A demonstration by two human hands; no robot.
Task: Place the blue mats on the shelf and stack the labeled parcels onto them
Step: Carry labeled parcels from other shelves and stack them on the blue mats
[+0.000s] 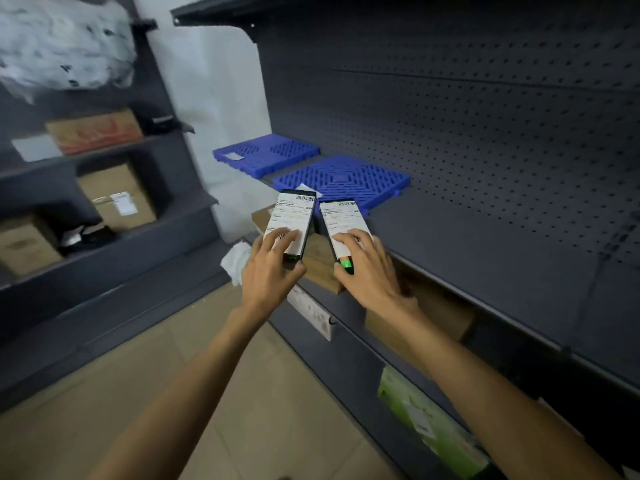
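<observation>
A: Mats, position?
B: Far mat (266,154) and near mat (343,180), both blue, lie flat on the dark shelf (485,244), just beside each other at its left end.
A: Hands?
B: Left hand (273,265) grips the left parcel (292,220) and right hand (370,271) grips the right parcel (341,220). Labels face up, parcels side by side at the shelf's front edge. Contact with the near mat: cannot tell.
</observation>
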